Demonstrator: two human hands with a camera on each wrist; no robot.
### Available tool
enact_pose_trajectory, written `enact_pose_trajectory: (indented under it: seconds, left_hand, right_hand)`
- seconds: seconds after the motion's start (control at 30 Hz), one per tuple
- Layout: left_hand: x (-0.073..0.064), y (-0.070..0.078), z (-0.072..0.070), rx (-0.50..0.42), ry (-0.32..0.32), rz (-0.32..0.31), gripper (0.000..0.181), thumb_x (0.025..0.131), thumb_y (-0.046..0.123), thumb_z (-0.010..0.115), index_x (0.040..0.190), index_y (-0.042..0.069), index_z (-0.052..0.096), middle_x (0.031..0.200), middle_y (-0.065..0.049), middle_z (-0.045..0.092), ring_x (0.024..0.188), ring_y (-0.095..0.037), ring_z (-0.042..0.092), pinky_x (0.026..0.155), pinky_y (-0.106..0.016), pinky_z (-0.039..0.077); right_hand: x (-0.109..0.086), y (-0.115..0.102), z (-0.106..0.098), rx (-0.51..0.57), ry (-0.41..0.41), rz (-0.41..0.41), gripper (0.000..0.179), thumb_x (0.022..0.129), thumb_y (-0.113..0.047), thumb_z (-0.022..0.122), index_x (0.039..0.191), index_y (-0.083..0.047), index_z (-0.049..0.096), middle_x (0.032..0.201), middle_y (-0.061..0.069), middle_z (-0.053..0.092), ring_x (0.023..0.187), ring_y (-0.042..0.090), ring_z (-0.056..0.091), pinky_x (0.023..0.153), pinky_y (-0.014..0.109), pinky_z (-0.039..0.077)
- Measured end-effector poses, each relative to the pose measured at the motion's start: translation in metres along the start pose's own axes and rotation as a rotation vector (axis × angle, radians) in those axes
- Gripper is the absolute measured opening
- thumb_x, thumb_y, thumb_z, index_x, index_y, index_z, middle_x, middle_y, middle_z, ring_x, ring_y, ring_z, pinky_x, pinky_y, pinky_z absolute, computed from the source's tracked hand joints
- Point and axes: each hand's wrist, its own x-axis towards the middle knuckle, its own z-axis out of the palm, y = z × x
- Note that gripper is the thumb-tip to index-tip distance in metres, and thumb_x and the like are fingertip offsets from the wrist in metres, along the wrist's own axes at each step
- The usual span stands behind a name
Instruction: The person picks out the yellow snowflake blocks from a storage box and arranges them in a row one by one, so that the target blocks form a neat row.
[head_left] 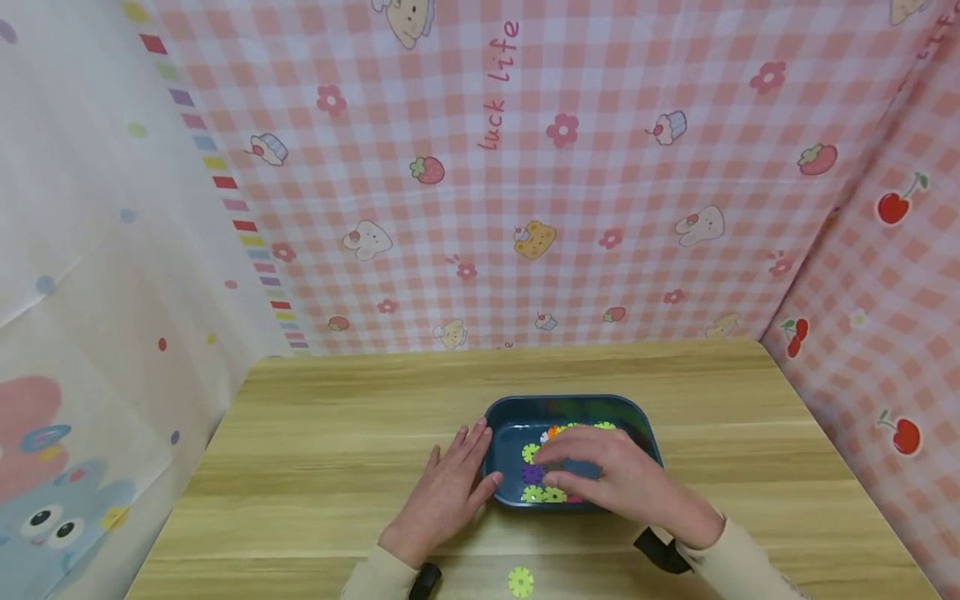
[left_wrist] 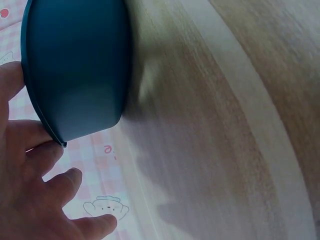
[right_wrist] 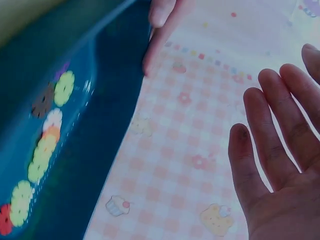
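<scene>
**A Right Hand [head_left: 622, 479] Is Hanging Over the Blue Tray [head_left: 558, 410]**

The right hand is keeping a small gap between finger and thumb, and its other fingers are stretching out loosely. It seems to be holding nothing, but from above the fingers are hiding what is under them. My guess is that it is picking among the discs. To do this well, it should be going for one disc at a time, pinching the bumpy edge and not bumping the others. The discs are looking thin and flat, so they could be hard to lift. Sliding one to the wall could be helping.

Near the fingers, a brown disc [right_wrist: 44, 100] and a purple disc [head_left: 532, 475] are lying in the tray. Green discs [head_left: 532, 494], a white disc [right_wrist: 53, 118] and an orange disc [right_wrist: 50, 133] are lying there too.

The left hand [head_left: 447, 492] is touching the tray's left side with fairly straight fingers. That should be stopping any sliding.

Outside, one lone green disc [head_left: 521, 582] is lying on the table [head_left: 337, 467]. Farther back, a pink checked cloth [head_left: 487, 217] is hanging.
</scene>
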Motion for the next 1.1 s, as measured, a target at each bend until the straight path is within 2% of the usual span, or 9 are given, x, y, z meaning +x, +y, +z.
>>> enact_pose_trajectory:
  seconds: [0.07,0.3,0.47,0.57,0.77,0.97,1.1]
  left_hand:
    - [0.000,0.000,0.000,0.005,0.001,0.002,0.065,0.110,0.045,0.045,0.161,0.006,0.036,0.171,-0.008,0.024,0.155,-0.034,0.026,0.117,-0.068,0.028]
    - [0.001,0.000,-0.001,0.001,-0.009,-0.005,0.065,0.110,0.045,0.045,0.161,0.006,0.036,0.171,-0.007,0.024,0.155,-0.034,0.026,0.117,-0.069,0.027]
    - [0.001,0.000,-0.002,0.001,-0.019,-0.010,0.065,0.110,0.045,0.044,0.162,0.007,0.035,0.171,-0.007,0.022,0.156,-0.033,0.024,0.117,-0.069,0.026]
    - [0.001,0.000,-0.002,-0.003,-0.021,-0.013,0.066,0.110,0.045,0.045,0.162,0.007,0.034,0.171,-0.007,0.022,0.156,-0.034,0.024,0.117,-0.069,0.026]
    - [0.001,0.001,-0.002,-0.008,-0.034,-0.022,0.066,0.110,0.046,0.043,0.163,0.009,0.032,0.172,-0.005,0.020,0.156,-0.032,0.023,0.118,-0.068,0.024]
    - [0.001,0.001,-0.002,-0.008,-0.038,-0.016,0.066,0.110,0.046,0.045,0.163,0.008,0.033,0.172,-0.006,0.022,0.156,-0.033,0.024,0.117,-0.069,0.026]
    - [0.001,0.001,-0.002,0.006,-0.045,-0.019,0.066,0.110,0.047,0.044,0.163,0.008,0.032,0.172,-0.005,0.021,0.156,-0.033,0.023,0.118,-0.068,0.026]
  right_hand:
    - [0.003,0.006,-0.003,-0.009,-0.005,0.000,0.021,0.095,-0.017,0.077,0.116,-0.020,0.077,0.112,-0.009,0.075,0.104,0.011,0.071,0.086,0.035,0.060]
    - [0.016,0.023,-0.013,-0.028,-0.148,0.146,0.025,0.096,-0.023,0.076,0.121,-0.019,0.076,0.118,-0.007,0.073,0.110,0.013,0.069,0.092,0.040,0.059]
    - [0.025,0.036,-0.014,-0.027,-0.249,0.232,0.029,0.099,-0.035,0.072,0.124,-0.021,0.075,0.124,-0.007,0.071,0.116,0.015,0.067,0.098,0.045,0.056]
    - [0.029,0.045,-0.013,-0.017,-0.288,0.253,0.031,0.099,-0.039,0.070,0.125,-0.022,0.074,0.125,-0.007,0.071,0.118,0.015,0.066,0.100,0.045,0.055]
    - [0.034,0.060,-0.010,-0.002,-0.332,0.259,0.028,0.099,-0.033,0.072,0.125,-0.022,0.074,0.125,-0.007,0.071,0.117,0.014,0.066,0.099,0.043,0.055]
    - [0.035,0.071,-0.004,0.016,-0.380,0.307,0.031,0.098,-0.036,0.074,0.125,-0.021,0.074,0.126,-0.007,0.070,0.119,0.016,0.064,0.103,0.046,0.052]
    - [0.035,0.079,0.002,0.037,-0.410,0.316,0.031,0.097,-0.027,0.076,0.126,-0.016,0.074,0.126,-0.006,0.070,0.120,0.018,0.064,0.104,0.048,0.052]
